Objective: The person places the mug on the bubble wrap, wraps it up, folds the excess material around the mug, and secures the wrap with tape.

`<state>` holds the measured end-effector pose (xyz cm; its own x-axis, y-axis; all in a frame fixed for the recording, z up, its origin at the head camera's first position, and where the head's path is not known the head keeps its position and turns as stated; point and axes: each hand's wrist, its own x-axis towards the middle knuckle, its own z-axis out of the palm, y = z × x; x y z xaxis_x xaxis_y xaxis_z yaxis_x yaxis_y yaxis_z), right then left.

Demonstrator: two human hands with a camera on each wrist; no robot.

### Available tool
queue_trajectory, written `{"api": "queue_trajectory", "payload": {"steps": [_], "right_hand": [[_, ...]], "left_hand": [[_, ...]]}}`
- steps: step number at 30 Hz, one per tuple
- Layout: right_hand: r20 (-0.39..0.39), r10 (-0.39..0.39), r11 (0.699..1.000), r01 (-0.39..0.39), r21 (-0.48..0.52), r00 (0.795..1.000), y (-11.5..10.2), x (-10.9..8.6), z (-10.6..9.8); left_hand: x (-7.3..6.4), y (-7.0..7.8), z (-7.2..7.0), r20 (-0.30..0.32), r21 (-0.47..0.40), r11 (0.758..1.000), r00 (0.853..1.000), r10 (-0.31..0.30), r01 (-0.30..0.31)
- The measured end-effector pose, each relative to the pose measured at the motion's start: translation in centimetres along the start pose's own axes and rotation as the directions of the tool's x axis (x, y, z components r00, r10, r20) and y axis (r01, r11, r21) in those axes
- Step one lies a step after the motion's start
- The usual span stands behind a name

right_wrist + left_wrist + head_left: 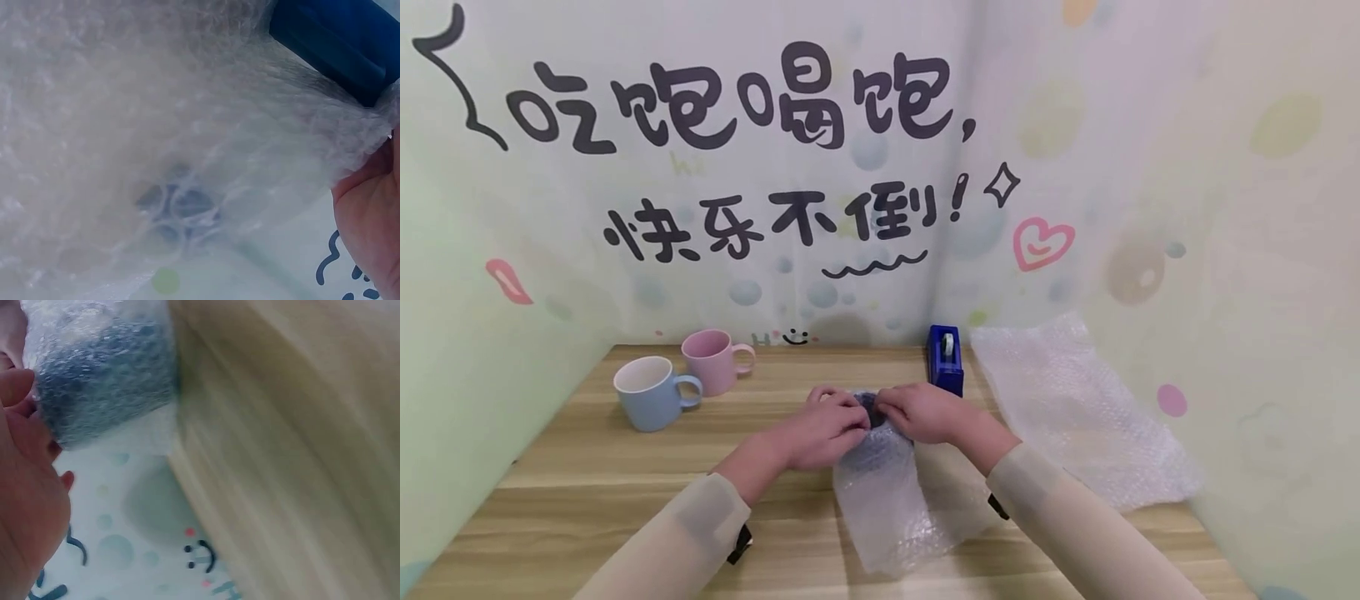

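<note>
A dark blue cup [872, 407] stands mid-table with its round opening up, bubble wrap [880, 454] around its side. The wrap's loose end trails over the table toward me. At the left of the rim, my left hand [826, 429] curls its fingers and thumb on the wrap's edge. Opposite, my right hand [925, 412] pinches the wrap at the rim, fingertips tucked toward the opening. The left wrist view shows the wrapped cup [112, 381] beside the left fingers. Sheer wrap [156, 112] fills most of the right wrist view, bunched near the right hand [369, 219].
A light blue mug [647, 400] and a pink mug [709, 367] stand at the back left of the wooden table [760, 525]. Behind my right hand is a blue tape dispenser [945, 362]. Another bubble wrap sheet [1075, 417] lies flat at the right.
</note>
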<state>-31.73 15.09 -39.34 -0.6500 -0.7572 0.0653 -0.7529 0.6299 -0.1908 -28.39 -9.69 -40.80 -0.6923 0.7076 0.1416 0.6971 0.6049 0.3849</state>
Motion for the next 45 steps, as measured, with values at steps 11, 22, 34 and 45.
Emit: {"api": "queue_trajectory", "payload": {"steps": [11,22,34,45], "right_hand": [[0.053,0.052,0.998,-0.053,0.020,0.997,0.1,0.2,-0.3],[-0.169,-0.088,0.993,0.074,-0.088,0.982,-1.3,-2.8,-1.4],[-0.211,-0.403,0.860,0.289,-0.420,0.891,-8.3,-9.4,2.4],[-0.407,-0.499,0.821,0.268,-0.504,0.765,-8.3,-5.7,1.9]], "left_hand": [[0.1,-2.3,0.5,-0.079,-0.202,0.979,0.997,-0.006,-0.010],[0.2,-1.7,1.6,-0.078,-0.173,0.985,0.997,-0.009,-0.005],[-0.2,-2.1,1.4,-0.094,-0.188,0.982,0.995,-0.033,0.015],[-0.3,-2.1,1.8,-0.086,-0.240,0.970,0.994,-0.073,0.050]]}}
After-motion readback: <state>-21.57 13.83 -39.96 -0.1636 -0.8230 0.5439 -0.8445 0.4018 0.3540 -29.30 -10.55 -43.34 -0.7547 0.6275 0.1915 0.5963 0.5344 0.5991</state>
